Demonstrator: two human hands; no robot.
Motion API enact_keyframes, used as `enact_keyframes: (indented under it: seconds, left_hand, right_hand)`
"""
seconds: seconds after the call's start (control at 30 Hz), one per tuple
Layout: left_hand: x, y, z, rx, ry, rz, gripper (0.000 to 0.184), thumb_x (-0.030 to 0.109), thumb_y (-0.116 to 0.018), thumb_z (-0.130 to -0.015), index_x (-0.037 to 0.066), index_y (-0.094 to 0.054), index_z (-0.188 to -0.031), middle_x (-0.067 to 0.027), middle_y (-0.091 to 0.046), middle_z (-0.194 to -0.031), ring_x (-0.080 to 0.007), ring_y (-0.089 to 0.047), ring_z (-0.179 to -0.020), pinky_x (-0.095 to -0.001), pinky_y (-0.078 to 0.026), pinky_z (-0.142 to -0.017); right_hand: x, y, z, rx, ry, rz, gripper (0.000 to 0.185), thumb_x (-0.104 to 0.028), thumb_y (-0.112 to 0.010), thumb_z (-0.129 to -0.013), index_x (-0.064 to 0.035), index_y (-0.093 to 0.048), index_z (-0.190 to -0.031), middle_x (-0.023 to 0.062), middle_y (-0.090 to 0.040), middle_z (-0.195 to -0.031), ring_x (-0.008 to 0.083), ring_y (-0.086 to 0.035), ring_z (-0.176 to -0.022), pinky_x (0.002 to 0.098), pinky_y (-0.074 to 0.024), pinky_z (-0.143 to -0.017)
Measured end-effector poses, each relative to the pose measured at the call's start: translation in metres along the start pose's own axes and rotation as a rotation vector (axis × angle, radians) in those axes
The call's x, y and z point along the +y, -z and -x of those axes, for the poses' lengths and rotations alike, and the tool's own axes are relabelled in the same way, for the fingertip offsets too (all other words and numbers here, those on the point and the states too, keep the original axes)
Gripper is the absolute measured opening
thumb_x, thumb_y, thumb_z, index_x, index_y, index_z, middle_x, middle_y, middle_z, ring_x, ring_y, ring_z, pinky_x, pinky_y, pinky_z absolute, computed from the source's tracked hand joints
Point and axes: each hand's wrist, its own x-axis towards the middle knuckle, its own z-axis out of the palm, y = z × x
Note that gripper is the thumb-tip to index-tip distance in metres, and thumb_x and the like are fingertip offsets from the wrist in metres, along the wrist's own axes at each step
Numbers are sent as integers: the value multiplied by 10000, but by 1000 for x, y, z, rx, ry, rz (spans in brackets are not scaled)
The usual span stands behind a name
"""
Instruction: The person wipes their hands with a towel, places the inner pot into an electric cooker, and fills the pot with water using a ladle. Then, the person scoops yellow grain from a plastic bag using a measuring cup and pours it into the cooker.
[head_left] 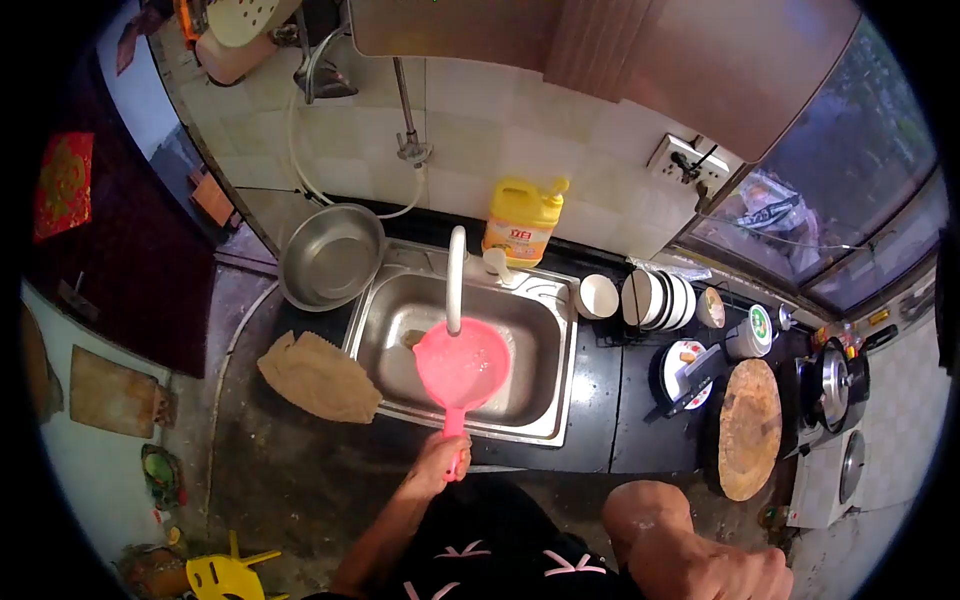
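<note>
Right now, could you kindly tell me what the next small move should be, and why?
Perhaps steady the pink dipper level with the left hand: it is under the white faucet and appears to hold water, so tilting might spill some.

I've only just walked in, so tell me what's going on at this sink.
A person's left hand grips the handle of a round pink plastic dipper, holding it beneath the white, curved faucet over the rectangular stainless-steel sink. Glints suggest water in the dipper, though any stream is hard to make out. The right hand is away from the sink, off to the right, with nothing visible in it.
</note>
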Motion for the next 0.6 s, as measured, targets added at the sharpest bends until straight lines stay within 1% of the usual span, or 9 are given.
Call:
enact_keyframes:
  seconds: [0.17,0.27,0.37,0.43,0.47,0.53,0.57,0.6]
  left_hand:
    - [-5,4,-3,-11,-7,-3,109,128,-558,-838,67,-498,-771,-18,-475,-576,-122,-456,-407,-263,-364,-358]
    - [-5,4,-2,19,24,35,98,129,-556,-844,67,-502,-790,-18,-476,-579,-121,-458,-409,-263,-369,-360]
    - [-6,5,-3,17,10,1,97,136,-555,-847,66,-503,-805,-18,-478,-580,-120,-456,-409,-262,-372,-361]
    - [-9,5,-4,38,14,-15,102,135,-555,-847,72,-502,-788,-17,-475,-576,-119,-453,-408,-260,-360,-358]
    - [-10,5,-5,48,15,-24,106,135,-555,-847,75,-501,-779,-17,-474,-574,-118,-452,-407,-259,-353,-356]
    - [-10,7,-3,-20,-18,21,111,128,-558,-841,79,-500,-760,-15,-469,-570,-119,-448,-407,-257,-339,-357]
    - [-11,8,-2,-54,-34,44,115,124,-559,-838,81,-500,-750,-14,-467,-568,-119,-447,-407,-256,-332,-357]
    - [-11,8,-2,-25,-3,50,118,123,-561,-836,83,-499,-743,-13,-466,-567,-121,-445,-407,-255,-327,-358]
  right_hand:
    - [1,4,1,35,-10,30,307,-332,-417,-932,-110,-457,-723,-31,-371,-515,110,-399,-459,294,-386,-576]
    - [3,6,1,55,-20,57,323,-345,-450,-913,-118,-452,-683,-29,-376,-508,118,-395,-455,294,-370,-550]
    - [4,11,3,88,-33,91,345,-359,-484,-894,-126,-447,-643,-26,-381,-501,126,-392,-451,294,-354,-523]
    - [5,15,5,127,-60,138,361,-368,-506,-882,-131,-444,-616,-25,-384,-497,131,-389,-448,293,-343,-505]
    - [7,18,7,165,-92,192,370,-372,-518,-876,-134,-443,-603,-24,-386,-495,134,-388,-447,293,-338,-497]
    - [11,24,15,323,-248,416,389,-381,-540,-863,-139,-439,-576,-22,-389,-490,139,-385,-444,293,-327,-479]
    - [15,28,24,445,-377,589,398,-386,-551,-857,-142,-438,-563,-21,-391,-488,142,-384,-443,293,-322,-470]
    - [22,35,36,597,-559,807,409,-390,-562,-850,-144,-436,-550,-20,-393,-486,145,-383,-442,293,-316,-461]
